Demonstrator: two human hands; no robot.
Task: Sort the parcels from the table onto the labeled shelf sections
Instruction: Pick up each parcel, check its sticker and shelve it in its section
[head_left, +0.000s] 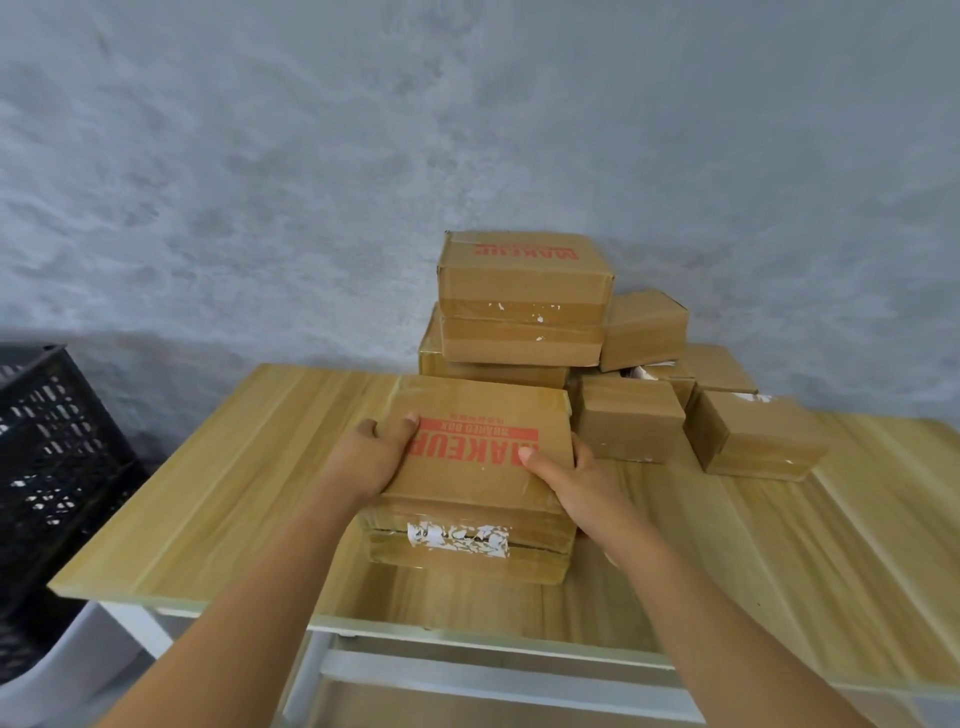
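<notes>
I see both hands clamped on one cardboard parcel (483, 457) at the near middle of the wooden table (218, 499). My left hand (369, 457) grips its left edge, thumb lying on the top face beside the red print. My right hand (571, 483) grips the right edge, thumb pressed on the top near the end of the red lettering; its fingers wrap round the far side and I cannot see them. The parcel sits between the two hands, tilted slightly toward me, and I cannot tell whether its bottom touches the table. A torn white label (457, 540) on its near face is unreadable. Behind it, on the far side of the table, stands a stack of larger boxes (522, 306), with smaller boxes (675, 410) crowded to the right, partly covering one another. A black crate (52, 441) is cut off at the left edge.
</notes>
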